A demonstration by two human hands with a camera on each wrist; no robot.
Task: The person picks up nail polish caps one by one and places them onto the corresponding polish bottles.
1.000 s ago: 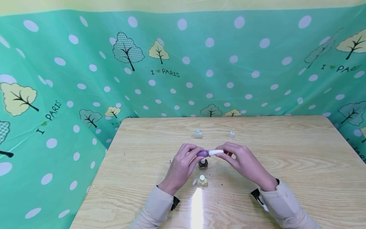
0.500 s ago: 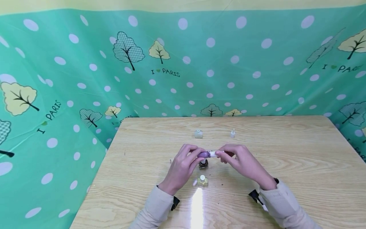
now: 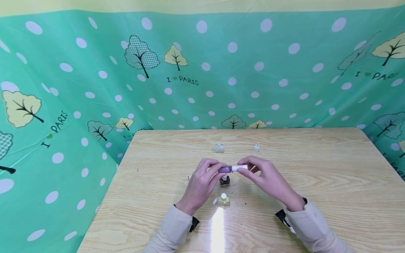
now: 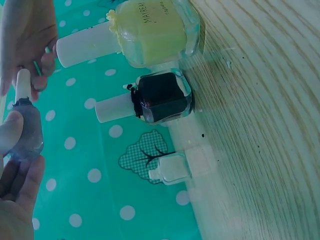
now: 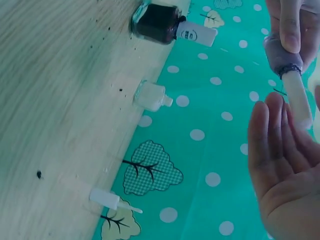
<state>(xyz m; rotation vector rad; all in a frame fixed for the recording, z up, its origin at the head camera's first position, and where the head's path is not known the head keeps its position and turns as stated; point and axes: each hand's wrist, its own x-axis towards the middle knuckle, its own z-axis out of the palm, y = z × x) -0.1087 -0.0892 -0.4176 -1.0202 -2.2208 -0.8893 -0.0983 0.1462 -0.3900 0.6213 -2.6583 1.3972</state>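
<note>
My left hand (image 3: 200, 182) grips the purple body of a nail polish bottle (image 3: 224, 169), holding it sideways above the table. Its long white cap (image 3: 239, 168) points to the right. Around the cap's end is my right hand (image 3: 265, 175), thumb on the near side and fingers on the far side; the right wrist view shows those fingers (image 5: 272, 130) fairly straight and loose beside the cap. Below the held bottle stands a dark nail polish bottle (image 3: 224, 181) with a white cap. Nearer to me is a yellow nail polish bottle (image 3: 224, 201), also capped in white.
Farther back on the wooden table (image 3: 158, 200) stands an uncapped clear bottle (image 3: 219, 148). To its right, a white cap with its brush pointing up (image 3: 257, 147) stands on its own. Small dark specks dot the wood. A green patterned cloth (image 3: 202, 70) hangs behind the table.
Half a second ago my right thumb and fingers covered much of the white cap. Now they have spread and more of the cap shows. My left hand stays in place with the purple bottle.
</note>
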